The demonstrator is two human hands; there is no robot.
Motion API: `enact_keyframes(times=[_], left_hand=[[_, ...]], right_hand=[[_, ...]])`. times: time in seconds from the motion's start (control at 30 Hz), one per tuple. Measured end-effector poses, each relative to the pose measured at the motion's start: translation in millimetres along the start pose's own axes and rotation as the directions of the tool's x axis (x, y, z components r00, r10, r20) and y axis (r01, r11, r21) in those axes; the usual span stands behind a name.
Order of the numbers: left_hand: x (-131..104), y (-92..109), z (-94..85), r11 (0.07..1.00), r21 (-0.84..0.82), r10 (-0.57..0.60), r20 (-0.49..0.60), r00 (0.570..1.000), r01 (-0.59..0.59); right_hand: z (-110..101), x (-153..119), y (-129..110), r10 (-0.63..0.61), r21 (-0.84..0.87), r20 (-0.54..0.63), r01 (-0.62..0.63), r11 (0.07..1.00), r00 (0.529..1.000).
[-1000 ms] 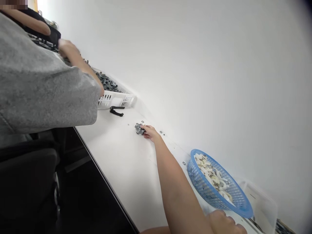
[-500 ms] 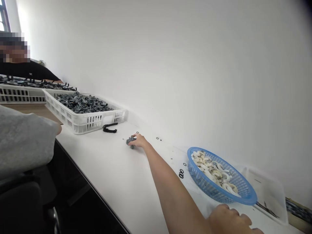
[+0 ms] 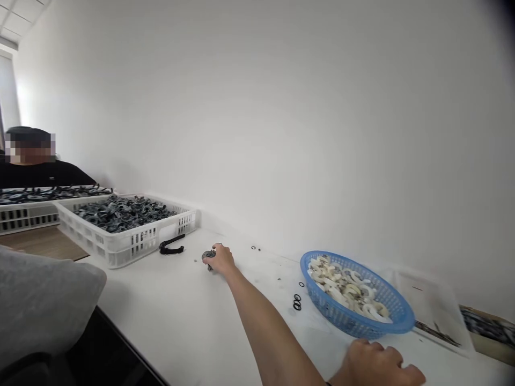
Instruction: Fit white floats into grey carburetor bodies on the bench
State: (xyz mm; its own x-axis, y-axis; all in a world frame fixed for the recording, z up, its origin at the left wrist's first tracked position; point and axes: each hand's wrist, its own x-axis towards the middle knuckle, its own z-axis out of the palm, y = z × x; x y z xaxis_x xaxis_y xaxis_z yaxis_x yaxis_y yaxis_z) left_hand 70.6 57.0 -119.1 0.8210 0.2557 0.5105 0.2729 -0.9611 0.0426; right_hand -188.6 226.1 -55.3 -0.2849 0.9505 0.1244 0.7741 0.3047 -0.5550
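Observation:
My left hand (image 3: 221, 259) reaches far out over the white table (image 3: 189, 311), its fingers closed round a small grey plastic fitting (image 3: 208, 255). The fitting sits at or just above the tabletop; the fingers hide part of it. To its left lies a black forked plastic piece (image 3: 172, 246). Low on the right, my right hand (image 3: 380, 365) is curled with its knuckles up, close to the blue basket (image 3: 322, 308). Whatever its fingers hold, if anything, is hidden. White curved pieces (image 3: 346, 287) fill the basket.
A white crate (image 3: 120, 252) of grey fittings stands at the back left, beside another crate (image 3: 30, 214) and a person in black (image 3: 48, 174). Black rings (image 3: 296, 303) lie by the basket. A clear tray (image 3: 438, 316) stands right. Grey cloth (image 3: 48, 300) covers something front left.
The camera has tilted up, so the table sits lower in view. My left hand stays near the same spot with the grey fitting, which is turned and more covered. My right hand remains curled.

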Motion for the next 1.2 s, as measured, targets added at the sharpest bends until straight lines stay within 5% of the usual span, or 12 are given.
enact_keyframes(times=[0.13, 0.27, 0.4, 0.53, 0.67, 0.77, 0.97, 1.2], left_hand=[[-4, 6, -11.9, 0.997, 0.013, -0.08, 0.101, 0.992, 0.079], [-12, 7, -20.3, 0.992, -0.046, -0.111, 0.091, 0.99, 0.115], [-16, 5, -22.4, 0.988, -0.069, -0.134, 0.08, 0.988, 0.139], [-17, 6, -21.6, 0.985, -0.061, -0.158, 0.079, 0.984, 0.163], [-18, 14, -18.5, 0.984, -0.065, -0.16, 0.092, 0.983, 0.166], [-20, 23, -15.1, 0.984, -0.07, -0.159, 0.105, 0.982, 0.167], [-22, 36, -8.2, 0.983, -0.073, -0.158, 0.13, 0.979, 0.168], [-21, 43, -10.2, 0.982, -0.11, -0.138, 0.138, 0.981, 0.153]], right_hand=[[-51, -18, 10, -0.03, 0.029, -0.11, 0.034, 0.999, 0.993], [-135, -63, 38, -0.107, 0.038, -0.223, 0.118, 0.992, 0.969], [-222, -163, 91, -0.11, 0.04, -0.283, 0.126, 0.991, 0.953], [-273, -289, 160, -0.004, -0.037, -0.315, -0.008, 0.999, 0.949], [-279, -385, 224, 0.181, -0.177, -0.27, -0.234, 0.956, 0.946], [-262, -422, 256, 0.247, -0.18, -0.238, -0.293, 0.939, 0.939], [-231, -436, 284, 0.264, -0.086, -0.218, -0.288, 0.954, 0.939], [-228, -438, 292, 0.298, -0.115, -0.22, -0.328, 0.938, 0.929]])
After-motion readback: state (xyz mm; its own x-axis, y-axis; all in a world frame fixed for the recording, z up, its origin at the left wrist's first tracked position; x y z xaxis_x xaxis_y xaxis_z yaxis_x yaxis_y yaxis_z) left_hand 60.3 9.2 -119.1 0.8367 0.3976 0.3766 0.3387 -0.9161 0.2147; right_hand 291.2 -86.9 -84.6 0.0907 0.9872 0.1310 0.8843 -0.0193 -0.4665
